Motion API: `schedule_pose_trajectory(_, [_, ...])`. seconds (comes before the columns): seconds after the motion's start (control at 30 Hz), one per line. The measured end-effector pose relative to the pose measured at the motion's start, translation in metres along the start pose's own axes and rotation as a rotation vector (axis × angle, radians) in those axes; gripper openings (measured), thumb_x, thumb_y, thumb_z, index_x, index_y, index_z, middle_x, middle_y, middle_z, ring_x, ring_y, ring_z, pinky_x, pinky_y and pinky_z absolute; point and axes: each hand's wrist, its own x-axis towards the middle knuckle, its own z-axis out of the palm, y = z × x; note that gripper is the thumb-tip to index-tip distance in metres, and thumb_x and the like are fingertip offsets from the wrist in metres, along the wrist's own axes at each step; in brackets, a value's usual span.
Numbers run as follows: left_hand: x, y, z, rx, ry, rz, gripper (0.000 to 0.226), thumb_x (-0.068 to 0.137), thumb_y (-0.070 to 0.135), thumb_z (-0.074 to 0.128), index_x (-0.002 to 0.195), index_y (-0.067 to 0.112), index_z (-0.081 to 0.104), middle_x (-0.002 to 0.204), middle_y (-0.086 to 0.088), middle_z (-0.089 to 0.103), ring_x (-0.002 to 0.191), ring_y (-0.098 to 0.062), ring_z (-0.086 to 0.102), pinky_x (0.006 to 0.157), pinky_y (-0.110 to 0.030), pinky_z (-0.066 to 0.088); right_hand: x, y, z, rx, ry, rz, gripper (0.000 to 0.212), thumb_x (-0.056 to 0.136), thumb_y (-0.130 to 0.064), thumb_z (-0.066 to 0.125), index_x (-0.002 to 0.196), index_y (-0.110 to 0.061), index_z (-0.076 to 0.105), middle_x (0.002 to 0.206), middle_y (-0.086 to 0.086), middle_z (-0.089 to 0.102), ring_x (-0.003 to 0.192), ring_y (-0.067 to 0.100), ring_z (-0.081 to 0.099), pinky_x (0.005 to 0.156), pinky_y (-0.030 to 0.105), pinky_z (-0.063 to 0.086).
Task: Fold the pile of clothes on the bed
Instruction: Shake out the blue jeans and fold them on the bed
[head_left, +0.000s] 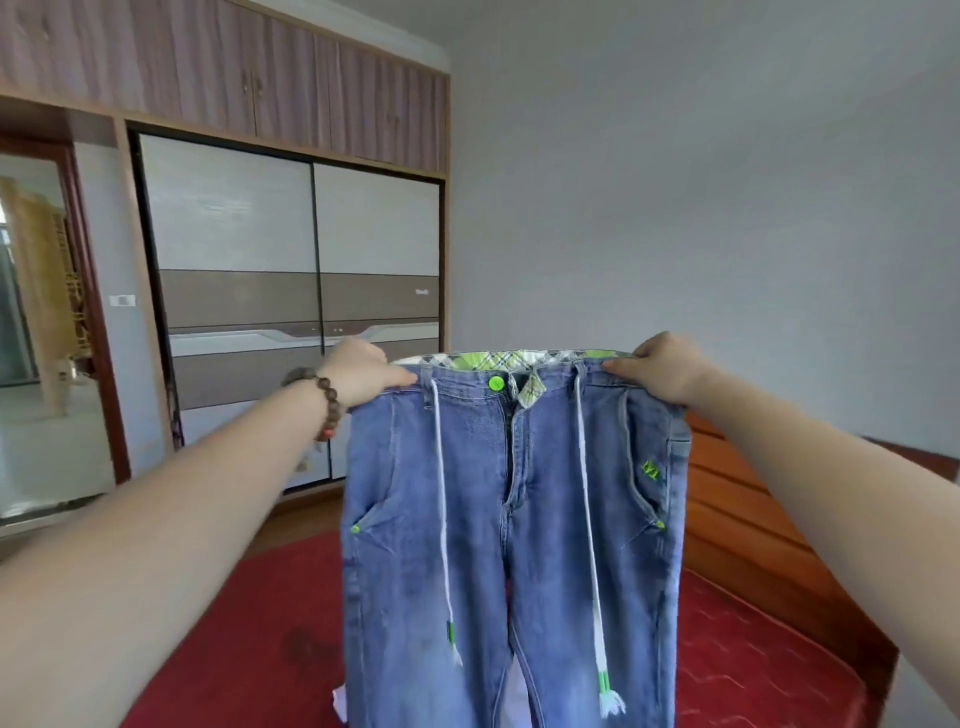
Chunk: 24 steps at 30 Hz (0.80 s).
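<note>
A pair of blue jeans (467, 519) with a green button, green plaid lining and white drawstrings hangs upright in front of me over the red bed (244, 639). My left hand (358, 374), with a bead bracelet on its wrist, grips the left end of the waistband. My right hand (665, 369) grips the right end. The waistband is stretched flat between them, front side toward me, and the legs hang down past the frame's lower edge. A bit of pale cloth (340, 701) shows behind the legs, low on the bed.
A wooden bed frame (737, 525) runs along the right side by the grey wall. A wardrobe with sliding doors (291, 291) stands at the far left, and beside it an open doorway (41, 332).
</note>
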Motion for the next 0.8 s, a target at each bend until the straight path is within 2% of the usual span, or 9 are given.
schedule_pose_trajectory(0.07, [0.004, 0.013, 0.026, -0.265, 0.033, -0.138, 0.042, 0.078, 0.029, 0.075, 0.054, 0.010, 0.047, 0.057, -0.006, 0.048, 0.056, -0.019, 0.045, 0.055, -0.027, 0.036, -0.002, -0.019, 0.006, 0.047, -0.056, 0.079, 0.040, 0.090, -0.037, 0.062, 0.069, -0.003, 0.055, 0.071, 0.015, 0.055, 0.071, 0.026, 0.051, 0.056, 0.030, 0.035])
schedule_pose_trajectory(0.17, [0.006, 0.034, 0.056, -0.568, 0.021, -0.252, 0.038, 0.073, 0.036, 0.079, 0.084, 0.003, 0.063, 0.086, -0.012, 0.069, 0.078, -0.024, 0.066, 0.078, -0.040, 0.057, -0.006, -0.042, 0.016, 0.333, -0.164, 0.183, 0.029, 0.086, -0.026, 0.068, 0.093, 0.002, 0.063, 0.086, 0.016, 0.065, 0.071, 0.026, 0.060, 0.063, 0.030, 0.050])
schedule_pose_trajectory(0.27, [0.001, 0.058, 0.074, -0.699, -0.072, -0.186, 0.033, 0.081, 0.034, 0.074, 0.078, 0.004, 0.059, 0.084, -0.016, 0.062, 0.071, -0.023, 0.062, 0.068, -0.031, 0.055, -0.014, -0.062, 0.025, 0.583, -0.270, 0.227, 0.017, 0.087, -0.014, 0.066, 0.093, 0.001, 0.060, 0.089, 0.018, 0.066, 0.073, 0.026, 0.063, 0.072, 0.038, 0.056])
schedule_pose_trajectory(0.33, [-0.005, 0.073, 0.080, -0.776, -0.157, -0.117, 0.032, 0.087, 0.033, 0.067, 0.078, 0.004, 0.059, 0.086, -0.016, 0.061, 0.072, -0.023, 0.063, 0.065, -0.030, 0.053, -0.021, -0.075, 0.027, 0.683, -0.332, 0.242, 0.008, 0.089, -0.007, 0.061, 0.085, -0.002, 0.056, 0.080, 0.016, 0.062, 0.066, 0.023, 0.061, 0.064, 0.036, 0.058])
schedule_pose_trajectory(0.43, [-0.015, 0.077, 0.083, -0.707, -0.274, 0.002, 0.078, 0.052, 0.071, 0.075, 0.098, 0.009, 0.064, 0.103, -0.008, 0.069, 0.100, -0.025, 0.066, 0.090, -0.041, 0.053, -0.025, -0.080, 0.029, 0.734, -0.353, 0.256, 0.011, 0.092, -0.001, 0.053, 0.081, -0.003, 0.054, 0.072, 0.013, 0.059, 0.055, 0.016, 0.057, 0.049, 0.029, 0.057])
schedule_pose_trajectory(0.5, [-0.021, 0.076, 0.083, -0.533, -0.316, 0.104, 0.084, 0.034, 0.072, 0.080, 0.099, 0.023, 0.058, 0.104, 0.000, 0.069, 0.101, -0.015, 0.065, 0.092, -0.035, 0.051, -0.025, -0.077, 0.031, 0.794, -0.361, 0.290, 0.016, 0.093, 0.003, 0.048, 0.079, -0.002, 0.054, 0.065, 0.012, 0.059, 0.051, 0.016, 0.057, 0.047, 0.027, 0.055])
schedule_pose_trajectory(0.6, [-0.026, 0.075, 0.081, -0.275, -0.336, 0.257, 0.081, 0.048, 0.051, 0.088, 0.116, 0.029, 0.049, 0.115, 0.007, 0.061, 0.108, -0.009, 0.058, 0.098, -0.033, 0.047, -0.025, -0.074, 0.035, 0.905, -0.382, 0.345, 0.022, 0.094, 0.005, 0.040, 0.077, 0.000, 0.054, 0.052, 0.013, 0.061, 0.041, 0.018, 0.060, 0.042, 0.026, 0.053])
schedule_pose_trajectory(0.7, [-0.027, 0.069, 0.074, -0.157, -0.347, 0.365, 0.088, 0.062, 0.033, 0.087, 0.135, 0.025, 0.040, 0.129, 0.005, 0.052, 0.118, -0.010, 0.050, 0.103, -0.031, 0.041, -0.024, -0.074, 0.039, 0.967, -0.388, 0.348, 0.021, 0.095, 0.003, 0.041, 0.080, 0.000, 0.055, 0.061, 0.015, 0.062, 0.043, 0.018, 0.063, 0.043, 0.026, 0.054])
schedule_pose_trajectory(0.8, [-0.025, 0.059, 0.070, -0.261, -0.291, 0.378, 0.072, 0.066, 0.022, 0.084, 0.128, 0.023, 0.048, 0.118, -0.001, 0.060, 0.108, -0.014, 0.058, 0.100, -0.037, 0.046, -0.024, -0.076, 0.036, 1.011, -0.448, 0.331, 0.019, 0.097, 0.001, 0.041, 0.085, 0.004, 0.056, 0.063, 0.018, 0.066, 0.051, 0.022, 0.067, 0.049, 0.030, 0.058])
